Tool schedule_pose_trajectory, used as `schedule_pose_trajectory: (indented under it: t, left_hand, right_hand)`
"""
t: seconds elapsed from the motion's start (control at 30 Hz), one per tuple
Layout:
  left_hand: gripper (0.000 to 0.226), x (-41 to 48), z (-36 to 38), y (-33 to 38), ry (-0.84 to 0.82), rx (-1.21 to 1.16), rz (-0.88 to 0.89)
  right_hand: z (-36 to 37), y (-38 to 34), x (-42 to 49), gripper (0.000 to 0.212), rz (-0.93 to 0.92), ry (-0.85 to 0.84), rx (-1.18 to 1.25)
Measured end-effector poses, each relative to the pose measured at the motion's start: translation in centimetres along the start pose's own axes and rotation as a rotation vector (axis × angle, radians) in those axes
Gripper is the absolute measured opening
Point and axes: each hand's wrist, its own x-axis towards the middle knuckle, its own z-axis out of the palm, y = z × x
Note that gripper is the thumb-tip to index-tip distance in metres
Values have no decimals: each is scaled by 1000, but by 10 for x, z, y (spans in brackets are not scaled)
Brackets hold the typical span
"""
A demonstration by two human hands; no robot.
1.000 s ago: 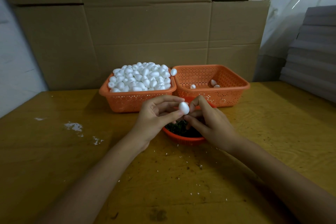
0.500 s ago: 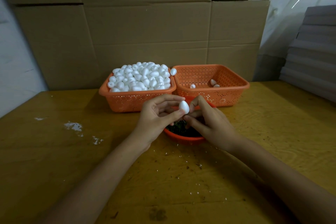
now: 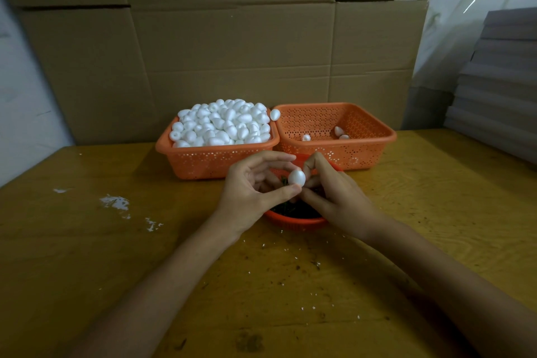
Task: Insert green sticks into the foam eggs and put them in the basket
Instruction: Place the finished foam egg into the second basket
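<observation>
My left hand [image 3: 250,189] pinches a white foam egg [image 3: 296,177] between thumb and fingers, above a small round orange bowl [image 3: 293,221] of dark green sticks [image 3: 290,208]. My right hand [image 3: 334,195] is beside the egg with its fingers curled at the egg's right side; any stick in them is hidden. Behind, the left orange basket [image 3: 203,161] is heaped with several foam eggs [image 3: 223,123]. The right orange basket [image 3: 366,148] holds three eggs [image 3: 338,132].
Everything stands on a yellow wooden table [image 3: 87,256] with white crumbs [image 3: 116,202] at the left and specks in front of the bowl. Cardboard boxes [image 3: 232,52] form a wall behind the baskets. A grey stack [image 3: 499,81] rises at the far right.
Both hands have stayed over the bowl with the egg. The left hand's fingers have spread slightly and the egg has turned a little between the fingertips.
</observation>
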Motion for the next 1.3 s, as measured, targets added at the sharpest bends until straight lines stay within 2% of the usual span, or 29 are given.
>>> schedule_pose_trajectory:
  t: [0.27, 0.4, 0.5, 0.67, 0.77, 0.87, 0.97, 1.07, 1.2, 1.3]
  left_hand:
    - [41, 1, 0, 0, 21, 2, -53]
    - [32, 1, -1, -2, 29, -33, -82]
    - [34, 2, 2, -4, 65, -68, -99]
    - [40, 2, 3, -7, 81, -80, -119]
    - [39, -1, 4, -8, 29, 26, -93]
    - [27, -7, 9, -9, -23, 182, -64]
    - [14, -11, 13, -9, -126, 463, 12]
    - [19, -14, 16, -6, -141, 695, 85]
    - [20, -15, 17, -3, -155, 745, 109]
    - [24, -14, 18, -2, -170, 738, 104]
  right_hand:
    - [-1, -2, -1, 18, 2, -2, 35]
    - [0, -1, -1, 18, -37, 40, 77]
    - [1, 1, -1, 18, -44, 68, 97]
    - [-2, -3, -1, 17, -43, 266, 173]
    - [-16, -2, 3, 14, 2, 394, 205]
    - [-34, 5, 6, 11, 70, 497, 232]
    - [-48, 17, 7, 10, 144, 568, 239]
    - [-55, 32, 7, 13, 243, 565, 230]
    - [-58, 50, 6, 17, 345, 558, 268]
    - [-59, 61, 6, 5, 377, 560, 271]
